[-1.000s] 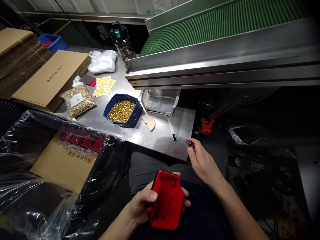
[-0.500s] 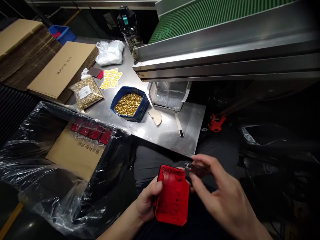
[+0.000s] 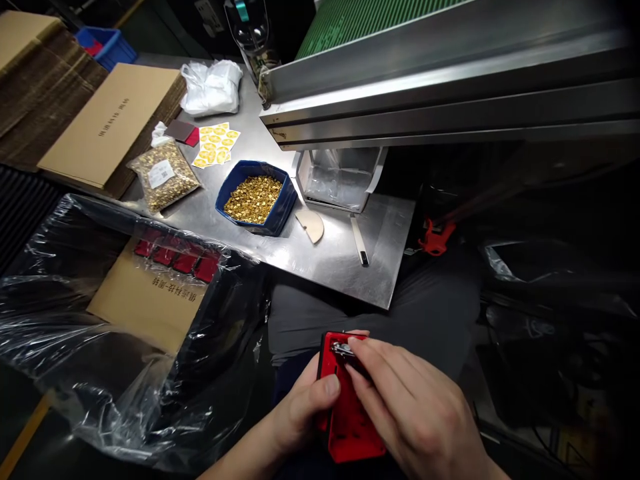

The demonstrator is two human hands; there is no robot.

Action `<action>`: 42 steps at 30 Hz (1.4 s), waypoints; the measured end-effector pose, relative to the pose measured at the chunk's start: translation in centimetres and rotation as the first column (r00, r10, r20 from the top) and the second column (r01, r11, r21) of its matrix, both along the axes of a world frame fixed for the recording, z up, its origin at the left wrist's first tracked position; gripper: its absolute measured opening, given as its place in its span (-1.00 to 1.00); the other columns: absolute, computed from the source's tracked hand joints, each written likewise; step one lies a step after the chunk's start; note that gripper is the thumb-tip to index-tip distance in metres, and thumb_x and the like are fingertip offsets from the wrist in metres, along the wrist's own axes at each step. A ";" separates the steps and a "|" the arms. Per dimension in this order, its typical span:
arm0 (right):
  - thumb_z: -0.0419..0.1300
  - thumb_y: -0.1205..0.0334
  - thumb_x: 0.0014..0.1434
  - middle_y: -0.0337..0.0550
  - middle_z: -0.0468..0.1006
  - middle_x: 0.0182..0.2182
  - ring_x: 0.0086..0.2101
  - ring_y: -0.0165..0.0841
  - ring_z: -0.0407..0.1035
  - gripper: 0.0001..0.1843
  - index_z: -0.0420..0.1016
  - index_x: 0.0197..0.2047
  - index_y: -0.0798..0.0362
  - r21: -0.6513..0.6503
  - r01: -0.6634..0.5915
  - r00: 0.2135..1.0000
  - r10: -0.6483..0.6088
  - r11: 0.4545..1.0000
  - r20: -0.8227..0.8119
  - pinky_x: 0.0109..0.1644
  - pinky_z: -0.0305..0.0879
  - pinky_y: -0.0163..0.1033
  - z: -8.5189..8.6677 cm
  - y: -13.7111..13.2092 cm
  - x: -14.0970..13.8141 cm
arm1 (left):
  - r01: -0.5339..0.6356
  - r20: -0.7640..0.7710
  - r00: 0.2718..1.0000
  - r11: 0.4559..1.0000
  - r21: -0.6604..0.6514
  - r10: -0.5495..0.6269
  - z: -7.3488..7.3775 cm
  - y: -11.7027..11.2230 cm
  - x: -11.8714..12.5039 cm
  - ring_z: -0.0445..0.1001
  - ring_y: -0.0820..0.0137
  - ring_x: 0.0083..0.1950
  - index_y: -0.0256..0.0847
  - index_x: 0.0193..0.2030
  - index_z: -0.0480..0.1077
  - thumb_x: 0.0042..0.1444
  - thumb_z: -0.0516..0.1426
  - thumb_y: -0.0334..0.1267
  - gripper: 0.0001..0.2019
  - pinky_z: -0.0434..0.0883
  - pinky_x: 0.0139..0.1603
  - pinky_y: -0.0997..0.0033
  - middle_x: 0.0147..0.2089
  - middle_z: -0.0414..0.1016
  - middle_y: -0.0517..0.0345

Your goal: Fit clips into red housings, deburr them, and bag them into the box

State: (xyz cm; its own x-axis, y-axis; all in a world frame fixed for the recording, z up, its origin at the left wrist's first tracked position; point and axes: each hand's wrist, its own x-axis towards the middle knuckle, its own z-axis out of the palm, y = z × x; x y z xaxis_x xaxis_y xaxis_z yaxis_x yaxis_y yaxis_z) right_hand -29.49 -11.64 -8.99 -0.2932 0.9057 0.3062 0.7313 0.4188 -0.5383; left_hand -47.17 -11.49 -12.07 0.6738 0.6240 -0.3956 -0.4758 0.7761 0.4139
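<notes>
My left hand (image 3: pixel 305 410) grips a red plastic housing (image 3: pixel 347 427) over my lap, thumb on its left rim. My right hand (image 3: pixel 415 410) lies across the housing, its fingers pinched on a small dark metal tool (image 3: pixel 344 349) whose tip rests at the housing's top edge. A blue bin (image 3: pixel 230 195) full of small brass parts (image 3: pixel 253 199) stands on the steel table (image 3: pixel 320 257) ahead of me.
A clear bag of brass parts (image 3: pixel 164 175), yellow stickers (image 3: pixel 215 144), a white bag (image 3: pixel 210 87) and flat cardboard (image 3: pixel 107 127) lie on the table's left. A plastic-lined box with red housings (image 3: pixel 175 259) stands at my left. A green conveyor (image 3: pixel 380 17) overhangs a clear tray (image 3: pixel 340 177).
My right hand came back from the table's near corner with the small tool and brought it onto the top of the red housing. The view has tilted downward.
</notes>
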 end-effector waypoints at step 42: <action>0.21 0.28 0.28 -0.20 0.65 -0.19 -0.29 -0.35 0.59 -0.77 0.54 0.00 -0.08 -0.554 0.010 0.924 -0.220 0.832 -0.313 -0.23 0.56 -0.40 0.6 -2.8 -0.5 | 0.005 -0.012 1.000 0.997 0.079 -0.004 -0.4 0.0 0.3 0.37 0.04 0.27 0.12 0.34 0.09 -0.07 0.45 -0.28 -0.10 0.35 0.17 0.03 0.51 -0.04 -0.13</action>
